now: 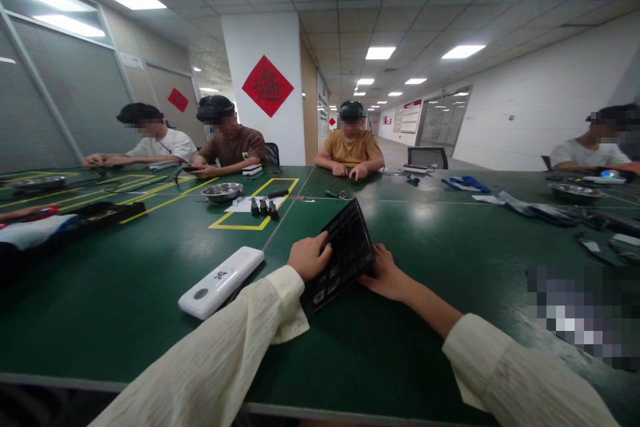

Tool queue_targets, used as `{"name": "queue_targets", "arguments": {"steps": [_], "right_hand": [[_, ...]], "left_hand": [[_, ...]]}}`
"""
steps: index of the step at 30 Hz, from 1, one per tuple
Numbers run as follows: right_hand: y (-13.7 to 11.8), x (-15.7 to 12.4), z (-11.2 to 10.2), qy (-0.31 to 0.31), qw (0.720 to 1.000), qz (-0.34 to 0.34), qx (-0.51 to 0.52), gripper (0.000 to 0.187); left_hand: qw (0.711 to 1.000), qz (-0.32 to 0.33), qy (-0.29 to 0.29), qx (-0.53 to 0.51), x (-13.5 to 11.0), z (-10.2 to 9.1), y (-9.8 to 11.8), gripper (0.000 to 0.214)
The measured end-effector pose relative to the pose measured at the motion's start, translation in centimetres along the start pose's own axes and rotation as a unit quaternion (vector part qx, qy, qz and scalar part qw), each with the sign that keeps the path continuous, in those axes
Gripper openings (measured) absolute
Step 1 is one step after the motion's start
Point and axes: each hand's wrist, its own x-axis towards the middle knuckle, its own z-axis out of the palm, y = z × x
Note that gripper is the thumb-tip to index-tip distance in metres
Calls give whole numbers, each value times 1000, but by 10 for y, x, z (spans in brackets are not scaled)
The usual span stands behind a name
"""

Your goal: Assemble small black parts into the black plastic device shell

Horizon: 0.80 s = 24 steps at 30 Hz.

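Observation:
I hold a black keyboard-like tray tilted up on its near edge over the green table. My left hand grips its left side, thumb on the top face. My right hand grips its right edge from behind, fingers curled round it. A white rectangular device with a small label lies flat just left of my left forearm. Cream sleeves cover both my arms.
A yellow-taped rectangle holds a metal bowl, white paper and three small black parts. Several other people sit round the table with their own bowls and tools. Cables and parts clutter the right side. A blurred patch lies at near right.

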Motion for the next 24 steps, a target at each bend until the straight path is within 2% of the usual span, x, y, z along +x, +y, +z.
{"name": "queue_targets", "arguments": {"steps": [12,17,24], "right_hand": [[4,1,1,-1,1000,-2,-9,41],[3,0,0,-6,1000,-6,-2,39],[3,1,0,-11,1000,1,-3,42]], "left_hand": [[1000,-13,-17,-12,3,0,-1,49],[1000,-9,-16,1,3,0,-1,44],[999,-48,-17,-4,2,0,2,44]]}}
